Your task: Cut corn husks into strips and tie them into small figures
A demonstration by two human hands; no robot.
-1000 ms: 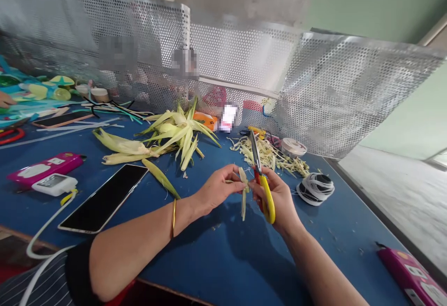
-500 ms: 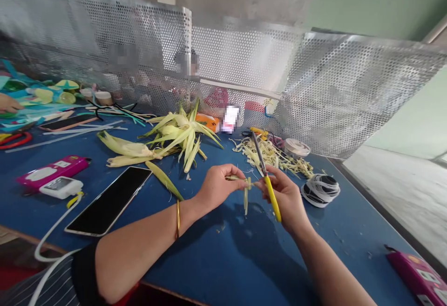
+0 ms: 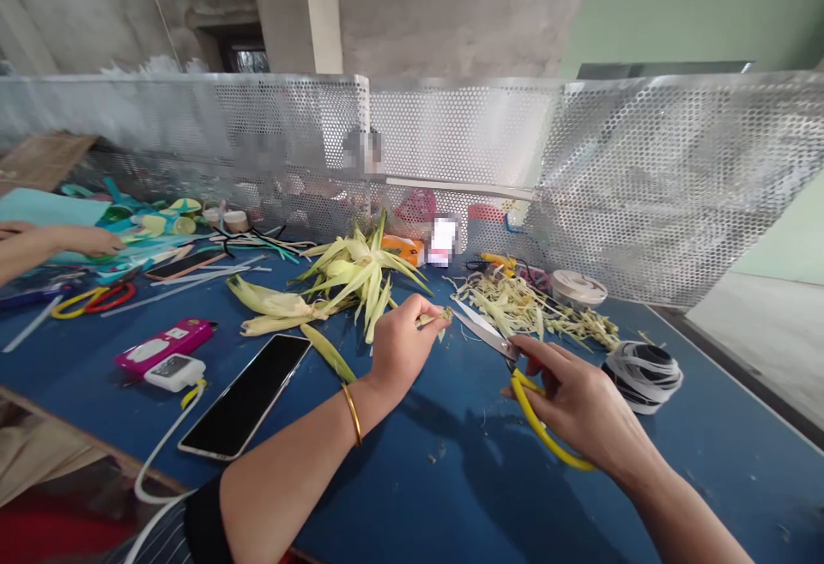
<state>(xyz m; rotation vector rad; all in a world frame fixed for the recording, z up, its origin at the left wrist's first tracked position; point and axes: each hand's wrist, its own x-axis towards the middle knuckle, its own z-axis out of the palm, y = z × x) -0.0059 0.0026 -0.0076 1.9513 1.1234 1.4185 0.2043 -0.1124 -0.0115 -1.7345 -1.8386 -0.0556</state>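
Observation:
Between the thumb and fingers of my left hand (image 3: 404,336) is pinched a small piece of corn husk (image 3: 439,318), partly covered by the fingers. My right hand (image 3: 579,392) grips yellow-handled scissors (image 3: 547,439). Their blades (image 3: 482,329) are slightly parted and point left, with the tips close to the husk piece; whether they touch it I cannot tell. Behind my left hand lies a bunch of pale green corn husks (image 3: 354,268), and one loose husk strip (image 3: 328,353) lies near my wrist. A heap of husk scraps (image 3: 521,298) sits beyond the scissors.
A black phone (image 3: 248,397) and a pink box (image 3: 166,347) with a white corded device (image 3: 173,371) lie left. A ball of black-and-white yarn (image 3: 644,375) stands right. Red-and-yellow scissors (image 3: 109,298) and a co-worker's hand (image 3: 93,240) are far left. A perforated metal screen (image 3: 663,186) runs behind.
The scissors have turned from upright in my right hand to point left at the husk piece, with handles gripped. My right hand has moved right and down. The view has tilted up.

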